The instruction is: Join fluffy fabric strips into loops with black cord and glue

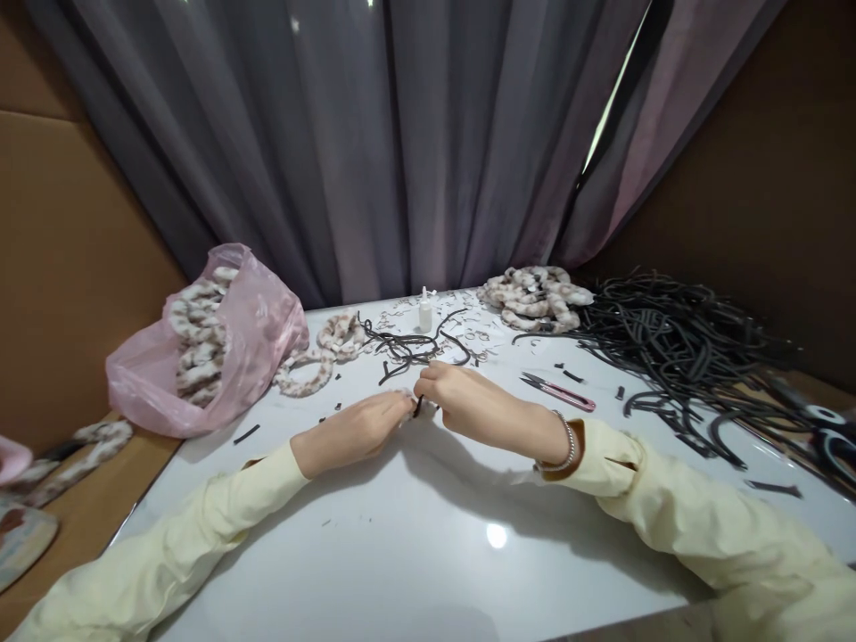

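My left hand [365, 432] and my right hand [472, 408] meet above the middle of the white table, fingertips almost touching. A short dark piece of black cord [418, 407] shows in the small gap between them. The fingers of my right hand are pinched together around its upper part. My left hand is closed at the cord's other side, with a bit of whitish material at its fingertips too small to make out. Just beyond the hands lie loose black cords [407, 346] and a small white bottle [425, 314] with a nozzle.
A pink plastic bag [267, 312] with fluffy spotted rings stands left, more fluffy rings [308, 370] beside it. At the back right are a fluffy pile [535, 299] and a big heap of black cords [675, 334]. Pink thread snips [558, 390] lie right of my hand.
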`<state>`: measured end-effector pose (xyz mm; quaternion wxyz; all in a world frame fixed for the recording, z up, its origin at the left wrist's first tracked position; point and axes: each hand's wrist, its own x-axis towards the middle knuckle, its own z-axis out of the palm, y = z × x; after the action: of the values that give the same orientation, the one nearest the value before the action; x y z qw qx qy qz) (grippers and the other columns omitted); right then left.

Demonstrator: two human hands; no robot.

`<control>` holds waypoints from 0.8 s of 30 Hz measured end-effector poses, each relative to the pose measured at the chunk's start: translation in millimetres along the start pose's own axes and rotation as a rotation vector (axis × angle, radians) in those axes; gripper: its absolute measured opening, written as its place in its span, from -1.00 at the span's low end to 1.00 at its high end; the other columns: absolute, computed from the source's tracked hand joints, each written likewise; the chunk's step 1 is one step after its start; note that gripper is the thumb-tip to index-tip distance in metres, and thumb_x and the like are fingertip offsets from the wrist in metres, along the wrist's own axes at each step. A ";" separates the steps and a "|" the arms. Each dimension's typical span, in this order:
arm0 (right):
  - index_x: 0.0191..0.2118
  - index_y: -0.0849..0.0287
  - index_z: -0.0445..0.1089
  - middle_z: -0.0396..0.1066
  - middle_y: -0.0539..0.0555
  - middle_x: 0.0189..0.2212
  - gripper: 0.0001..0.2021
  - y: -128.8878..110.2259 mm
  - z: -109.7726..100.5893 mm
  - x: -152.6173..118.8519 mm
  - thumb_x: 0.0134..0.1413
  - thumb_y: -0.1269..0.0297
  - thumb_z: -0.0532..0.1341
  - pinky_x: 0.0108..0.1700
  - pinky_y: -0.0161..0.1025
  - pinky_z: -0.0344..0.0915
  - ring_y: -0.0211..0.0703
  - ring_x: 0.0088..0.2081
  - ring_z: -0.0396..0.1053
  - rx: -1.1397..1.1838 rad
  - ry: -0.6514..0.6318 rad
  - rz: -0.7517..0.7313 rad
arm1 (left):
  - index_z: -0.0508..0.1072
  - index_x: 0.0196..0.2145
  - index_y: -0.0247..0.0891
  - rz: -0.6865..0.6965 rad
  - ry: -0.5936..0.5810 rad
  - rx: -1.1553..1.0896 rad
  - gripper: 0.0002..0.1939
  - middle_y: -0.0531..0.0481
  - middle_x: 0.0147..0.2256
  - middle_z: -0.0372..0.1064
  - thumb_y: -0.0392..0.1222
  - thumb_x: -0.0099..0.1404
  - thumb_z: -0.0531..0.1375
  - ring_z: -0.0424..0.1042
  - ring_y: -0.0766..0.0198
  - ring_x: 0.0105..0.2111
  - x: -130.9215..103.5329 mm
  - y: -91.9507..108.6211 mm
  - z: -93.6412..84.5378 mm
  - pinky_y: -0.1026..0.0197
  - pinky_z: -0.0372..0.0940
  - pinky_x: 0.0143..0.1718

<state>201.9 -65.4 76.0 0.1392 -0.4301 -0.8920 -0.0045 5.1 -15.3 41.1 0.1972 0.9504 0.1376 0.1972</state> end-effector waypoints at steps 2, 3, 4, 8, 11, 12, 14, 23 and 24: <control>-0.49 0.27 0.32 0.29 0.09 -0.49 -0.81 0.4 -1.2 1.9 -0.10 0.67 0.07 -0.43 -0.31 0.01 -0.22 -0.40 0.17 0.004 -0.008 -0.018 | 0.40 -0.24 -0.22 0.003 -0.040 -0.035 -0.72 -0.10 -0.29 0.37 -0.44 0.23 -0.02 0.33 0.14 -0.27 -0.9 2.9 -0.1 0.18 0.20 -0.16; -0.50 0.27 0.33 0.30 0.08 -0.50 -0.82 1.0 -1.1 3.2 -0.10 0.66 0.09 -0.41 -0.32 0.03 -0.23 -0.40 0.18 0.035 -0.018 -0.022 | 0.41 -0.24 -0.22 -0.001 -0.050 -0.054 -0.72 -0.10 -0.28 0.37 -0.44 0.22 -0.01 0.33 0.13 -0.26 -1.4 4.1 -0.2 0.18 0.20 -0.15; -0.52 0.27 0.34 0.30 0.07 -0.51 -0.83 1.8 -0.7 4.5 -0.10 0.65 0.11 -0.40 -0.33 0.05 -0.23 -0.40 0.18 0.072 -0.024 -0.024 | 0.41 -0.24 -0.22 -0.011 -0.055 -0.071 -0.73 -0.10 -0.27 0.37 -0.44 0.22 -0.01 0.33 0.13 -0.24 -1.8 5.3 -0.1 0.18 0.20 -0.14; -0.58 0.27 0.34 0.28 0.03 -0.57 -0.82 4.4 2.2 7.4 -0.16 0.67 0.16 -0.38 -0.35 0.08 -0.26 -0.43 0.18 0.205 -0.033 -0.034 | 0.42 -0.16 -0.22 -0.069 -0.048 -0.081 -0.70 -0.12 -0.27 0.39 -0.40 0.26 -0.02 0.35 0.13 -0.26 -2.2 9.7 0.1 0.20 0.21 -0.18; -0.58 0.27 0.37 0.29 0.02 -0.59 -0.79 5.9 4.7 8.0 -0.17 0.70 0.13 -0.38 -0.36 0.10 -0.28 -0.45 0.18 0.250 -0.020 -0.073 | 0.41 -0.10 -0.21 -0.061 -0.042 -0.121 -0.67 -0.15 -0.22 0.40 -0.39 0.24 0.00 0.34 0.10 -0.19 -2.0 10.6 0.3 0.19 0.19 -0.14; -0.56 0.27 0.38 0.29 0.02 -0.58 -0.78 7.0 6.1 8.3 -0.17 0.70 0.12 -0.38 -0.35 0.11 -0.27 -0.45 0.18 0.252 -0.010 -0.082 | 0.42 -0.11 -0.21 -0.063 -0.038 -0.146 -0.68 -0.15 -0.21 0.40 -0.38 0.24 0.01 0.34 0.10 -0.18 -2.0 10.4 0.5 0.19 0.19 -0.12; -0.50 0.28 0.42 0.32 0.04 -0.55 -0.78 11.5 10.8 9.7 -0.17 0.69 0.11 -0.36 -0.35 0.13 -0.25 -0.44 0.22 0.250 0.021 -0.073 | 0.43 -0.13 -0.21 -0.101 -0.009 -0.190 -0.72 -0.14 -0.21 0.39 -0.35 0.24 0.05 0.35 0.13 -0.21 -2.1 9.8 1.4 0.21 0.19 -0.14; -0.12 0.29 0.38 0.40 0.19 -0.15 -0.51 33.1 26.3 15.1 -0.23 0.72 0.01 -0.18 -0.24 0.26 -0.13 -0.19 0.35 0.319 0.397 0.159 | 0.41 -0.36 -0.32 -0.684 0.264 -0.821 -0.89 0.07 -0.54 0.32 -0.20 0.19 0.18 0.23 0.42 -0.62 11.8 12.5 3.1 0.41 0.13 -0.59; -0.17 0.28 0.41 0.43 0.16 -0.20 -0.53 28.8 23.0 14.6 -0.24 0.72 0.01 -0.19 -0.24 0.27 -0.15 -0.23 0.37 0.341 0.413 0.192 | 0.40 -0.42 -0.34 -0.734 0.302 -0.943 -0.90 0.06 -0.55 0.31 -0.24 0.17 0.20 0.23 0.43 -0.63 13.6 9.9 2.0 0.42 0.13 -0.61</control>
<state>209.8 -33.1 54.3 0.3883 -0.4731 -0.7876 0.0714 19.8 -20.1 48.0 0.6295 0.6132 0.3801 0.2884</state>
